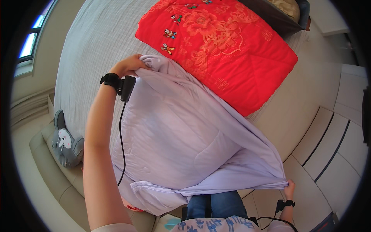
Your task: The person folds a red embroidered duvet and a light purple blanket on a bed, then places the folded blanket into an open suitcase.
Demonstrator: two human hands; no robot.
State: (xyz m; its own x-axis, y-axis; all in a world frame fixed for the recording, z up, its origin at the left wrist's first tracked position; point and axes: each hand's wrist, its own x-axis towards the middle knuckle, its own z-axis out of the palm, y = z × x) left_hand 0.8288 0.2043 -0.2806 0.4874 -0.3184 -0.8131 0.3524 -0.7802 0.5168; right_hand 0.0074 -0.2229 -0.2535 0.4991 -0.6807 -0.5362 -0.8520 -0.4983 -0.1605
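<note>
A pale lavender quilt is spread between my two hands over the near part of the bed. With my arm stretched forward, my left hand grips its far left corner, where the cloth bunches around the fingers. At the lower right, my right hand is closed on another corner, pulling that edge into a taut fold. Loose folds hang over the near side, close to my legs. A folded red quilt with floral patterns and small embroidered figures lies just beyond, bordering the lavender quilt's far edge.
The bed has a light grey checked sheet. A grey plush animal cushion rests at the left by a beige padded headboard. At the far right stands a dark box holding gold cloth. White panelled furniture lines the right side.
</note>
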